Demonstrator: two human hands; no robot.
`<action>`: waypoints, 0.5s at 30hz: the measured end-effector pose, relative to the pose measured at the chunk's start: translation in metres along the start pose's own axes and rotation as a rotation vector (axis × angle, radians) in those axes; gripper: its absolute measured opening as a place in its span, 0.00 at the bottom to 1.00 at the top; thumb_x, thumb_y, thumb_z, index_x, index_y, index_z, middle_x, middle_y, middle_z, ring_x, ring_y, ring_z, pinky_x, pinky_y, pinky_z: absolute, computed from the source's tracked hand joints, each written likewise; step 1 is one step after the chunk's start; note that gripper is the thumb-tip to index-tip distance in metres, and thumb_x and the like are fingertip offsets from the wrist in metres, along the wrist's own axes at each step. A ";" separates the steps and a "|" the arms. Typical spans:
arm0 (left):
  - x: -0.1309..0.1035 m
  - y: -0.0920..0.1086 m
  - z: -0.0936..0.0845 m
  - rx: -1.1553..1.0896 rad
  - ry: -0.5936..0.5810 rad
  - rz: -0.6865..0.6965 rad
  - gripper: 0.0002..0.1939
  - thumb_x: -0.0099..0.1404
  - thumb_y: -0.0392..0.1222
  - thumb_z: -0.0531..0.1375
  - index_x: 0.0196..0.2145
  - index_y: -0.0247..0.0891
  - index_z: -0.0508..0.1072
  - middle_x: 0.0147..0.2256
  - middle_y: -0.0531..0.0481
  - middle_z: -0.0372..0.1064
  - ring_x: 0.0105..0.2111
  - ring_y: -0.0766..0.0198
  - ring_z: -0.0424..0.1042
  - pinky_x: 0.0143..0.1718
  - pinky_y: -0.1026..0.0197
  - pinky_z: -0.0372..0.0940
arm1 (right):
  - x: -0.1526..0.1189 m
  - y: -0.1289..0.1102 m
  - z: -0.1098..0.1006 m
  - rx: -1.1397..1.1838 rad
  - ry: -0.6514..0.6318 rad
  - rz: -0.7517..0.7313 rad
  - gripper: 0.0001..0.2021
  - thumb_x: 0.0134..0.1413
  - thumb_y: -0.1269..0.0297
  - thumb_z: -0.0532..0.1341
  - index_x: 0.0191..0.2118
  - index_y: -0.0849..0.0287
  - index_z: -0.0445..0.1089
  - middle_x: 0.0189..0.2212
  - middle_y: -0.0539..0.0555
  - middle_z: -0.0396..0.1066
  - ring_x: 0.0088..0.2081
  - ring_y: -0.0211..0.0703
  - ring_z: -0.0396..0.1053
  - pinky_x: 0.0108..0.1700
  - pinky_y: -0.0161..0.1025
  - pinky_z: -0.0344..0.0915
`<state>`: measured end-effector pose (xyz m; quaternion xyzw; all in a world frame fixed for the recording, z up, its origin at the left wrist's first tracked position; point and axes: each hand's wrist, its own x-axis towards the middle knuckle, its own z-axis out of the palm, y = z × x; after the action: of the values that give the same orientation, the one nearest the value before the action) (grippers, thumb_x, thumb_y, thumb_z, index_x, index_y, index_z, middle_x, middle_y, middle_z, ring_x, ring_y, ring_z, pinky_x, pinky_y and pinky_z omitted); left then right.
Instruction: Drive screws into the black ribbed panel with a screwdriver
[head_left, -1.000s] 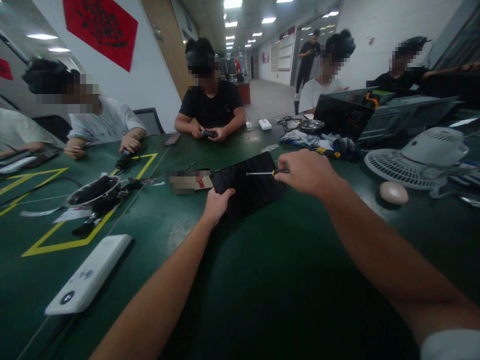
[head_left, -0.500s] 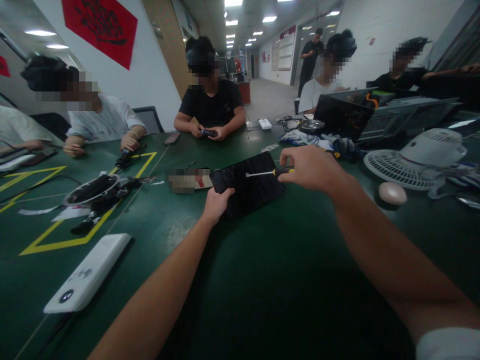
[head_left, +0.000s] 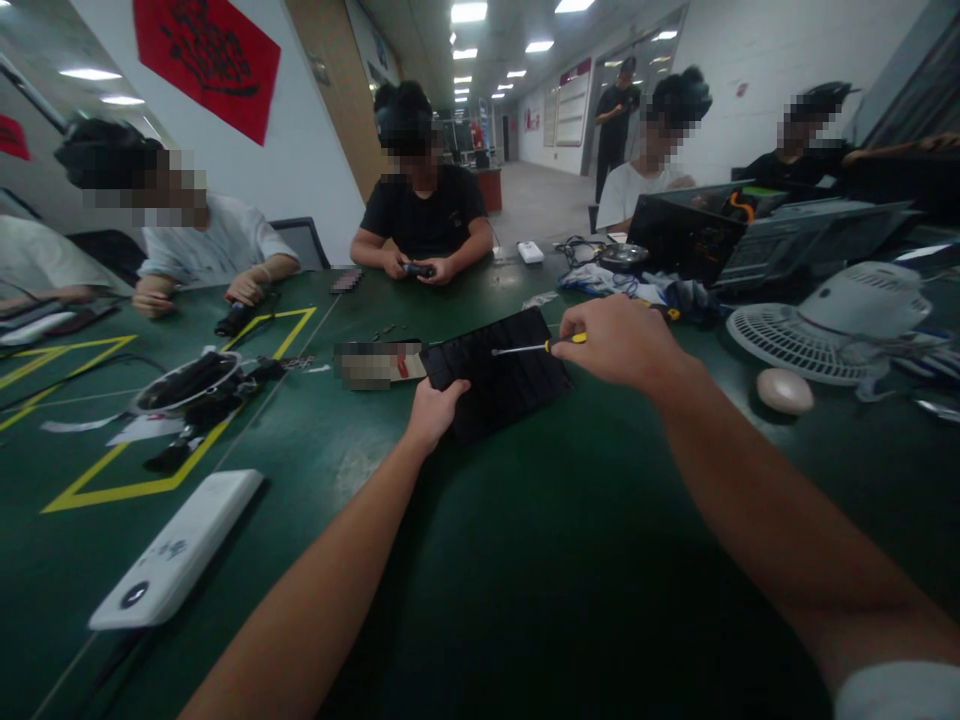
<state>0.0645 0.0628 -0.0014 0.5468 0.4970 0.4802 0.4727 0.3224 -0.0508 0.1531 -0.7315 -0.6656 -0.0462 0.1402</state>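
A flat black panel (head_left: 510,395) with ridges across it is tilted above the green table (head_left: 570,560). My left hand (head_left: 437,408) grips its left edge, thumb on top and the other fingers hidden underneath. In my right hand (head_left: 626,340) is a screwdriver (head_left: 525,348) with a yellow and black handle, pinched between thumb and fingers. Its metal shaft points left and its tip appears to lie over the middle of the panel; whether it touches is hard to tell. A beige and red piece (head_left: 405,366), partly blurred, lies just left of the panel.
At the left lies a white power bank (head_left: 180,550) with a cable. Beyond it are cables and a black device (head_left: 187,380) beside yellow tape. To the right are a white fan (head_left: 847,320), a pale mouse (head_left: 784,391) and an open computer case (head_left: 697,235). Several people sit around the table.
The screwdriver's handle has turned slightly in my right fingers, showing more yellow. My left hand and the panel stay nearly in place. A person at the left has moved a dark object slightly.
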 end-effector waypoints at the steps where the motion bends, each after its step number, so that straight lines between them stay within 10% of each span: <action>1: 0.000 0.000 0.000 -0.005 0.001 -0.004 0.20 0.48 0.50 0.74 0.37 0.36 0.82 0.35 0.44 0.81 0.37 0.50 0.80 0.45 0.50 0.73 | 0.000 0.000 0.000 -0.003 -0.002 0.003 0.14 0.64 0.51 0.67 0.46 0.51 0.86 0.46 0.61 0.84 0.49 0.64 0.78 0.46 0.53 0.69; 15: -0.002 0.004 0.001 -0.018 -0.001 -0.014 0.19 0.48 0.50 0.73 0.36 0.37 0.82 0.34 0.45 0.81 0.36 0.50 0.79 0.47 0.49 0.73 | 0.000 -0.006 0.000 0.002 -0.023 -0.011 0.16 0.68 0.52 0.65 0.49 0.55 0.86 0.47 0.63 0.85 0.51 0.65 0.79 0.45 0.53 0.69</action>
<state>0.0657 0.0604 0.0021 0.5393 0.4962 0.4811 0.4812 0.3162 -0.0503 0.1538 -0.7280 -0.6714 -0.0379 0.1332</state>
